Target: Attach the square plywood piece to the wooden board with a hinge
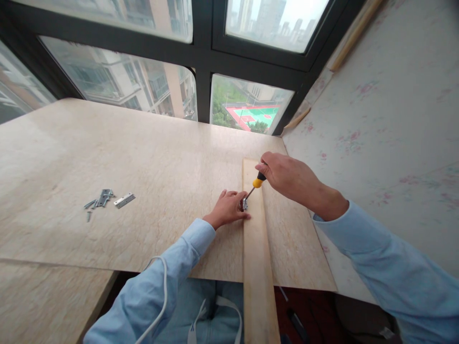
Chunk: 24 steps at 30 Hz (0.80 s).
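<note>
A long pale wooden board (258,258) lies on the stone-look tabletop (172,162), its near end jutting past the front edge. My left hand (231,208) is closed on a small metal hinge (245,204) at the board's left edge, fingers and thumb pinching it there. Wrapped around the dark handle of a yellow-and-black screwdriver (257,183), my right hand (283,174) holds it tilted, with the shaft pointing down-left. Its tip meets the hinge; any screw under it is too small to make out.
On the left of the tabletop lie several loose screws (88,216), a dark hinge (104,197) and a silver hinge (125,200). Dark-framed windows (204,62) rise behind the table. A flowered wall (387,124) stands along the right. A white cord (165,286) crosses my left sleeve.
</note>
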{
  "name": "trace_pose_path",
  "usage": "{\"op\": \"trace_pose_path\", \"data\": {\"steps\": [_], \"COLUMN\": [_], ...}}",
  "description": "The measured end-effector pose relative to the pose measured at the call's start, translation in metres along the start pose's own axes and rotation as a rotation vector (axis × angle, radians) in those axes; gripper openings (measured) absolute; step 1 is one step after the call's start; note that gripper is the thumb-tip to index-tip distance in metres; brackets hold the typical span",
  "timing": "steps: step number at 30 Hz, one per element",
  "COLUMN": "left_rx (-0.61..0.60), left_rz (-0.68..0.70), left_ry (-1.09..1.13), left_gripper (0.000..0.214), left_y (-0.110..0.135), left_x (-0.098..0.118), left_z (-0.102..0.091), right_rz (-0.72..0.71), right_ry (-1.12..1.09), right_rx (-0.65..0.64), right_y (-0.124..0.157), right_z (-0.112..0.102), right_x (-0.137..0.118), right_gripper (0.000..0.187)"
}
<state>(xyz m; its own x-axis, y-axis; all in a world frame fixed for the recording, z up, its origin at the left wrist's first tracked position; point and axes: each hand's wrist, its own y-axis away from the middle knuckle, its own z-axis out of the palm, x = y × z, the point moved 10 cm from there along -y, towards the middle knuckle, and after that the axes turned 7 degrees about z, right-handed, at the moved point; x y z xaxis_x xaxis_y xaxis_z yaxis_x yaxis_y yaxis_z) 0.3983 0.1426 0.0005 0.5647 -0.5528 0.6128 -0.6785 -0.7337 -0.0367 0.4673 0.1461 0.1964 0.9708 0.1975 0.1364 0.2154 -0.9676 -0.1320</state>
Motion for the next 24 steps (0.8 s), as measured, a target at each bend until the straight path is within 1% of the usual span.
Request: {"op": "trace_pose_path", "data": {"steps": [3, 6, 8, 10, 12, 15, 18, 19, 22, 24], "left_rx": [0.000, -0.003, -0.006, -0.005, 0.000, 0.001, 0.003, 0.004, 0.008, 0.010], "left_rz": [0.002, 0.000, 0.001, 0.004, 0.006, 0.007, 0.009, 0.010, 0.013, 0.012], "left_ry": [0.003, 0.004, 0.001, -0.003, -0.006, -0.003, -0.003, -0.002, 0.003, 0.005], "left_gripper": [0.080, 0.079, 0.078, 0.078, 0.078, 0.077, 0.077, 0.077, 0.076, 0.076], "left_y": [0.000, 0.000, 0.000, 0.001, 0.000, 0.000, 0.000, 0.000, 0.000, 0.000], "left_x": [0.001, 0.002, 0.002, 0.002, 0.001, 0.000, 0.001, 0.001, 0.002, 0.002], "left_z": [0.000, -0.001, -0.001, -0.001, -0.001, -0.001, -0.001, -0.001, -0.002, -0.002], "right_rz": [-0.128, -0.266, -0.347, -0.375, -0.371, -0.311, -0.152, -0.087, 0.083, 0.163], "right_ry": [-0.163, -0.349, -0.419, -0.431, -0.421, -0.367, -0.201, -0.128, 0.063, 0.140], "right_rx": [-0.039, -0.091, -0.131, -0.167, -0.182, -0.167, -0.152, -0.145, -0.110, -0.086], "right_y": [0.001, 0.004, 0.008, 0.011, 0.012, 0.010, 0.005, 0.003, 0.000, 0.000], "right_z": [0.001, -0.002, -0.004, -0.004, -0.004, -0.006, -0.006, -0.006, -0.009, -0.012], "right_x": [-0.004, -0.010, -0.014, -0.015, -0.015, -0.011, -0.002, 0.001, 0.010, 0.014], "right_gripper": [0.027, 0.031, 0.035, 0.038, 0.040, 0.039, 0.025, 0.027, 0.056, 0.071]}}
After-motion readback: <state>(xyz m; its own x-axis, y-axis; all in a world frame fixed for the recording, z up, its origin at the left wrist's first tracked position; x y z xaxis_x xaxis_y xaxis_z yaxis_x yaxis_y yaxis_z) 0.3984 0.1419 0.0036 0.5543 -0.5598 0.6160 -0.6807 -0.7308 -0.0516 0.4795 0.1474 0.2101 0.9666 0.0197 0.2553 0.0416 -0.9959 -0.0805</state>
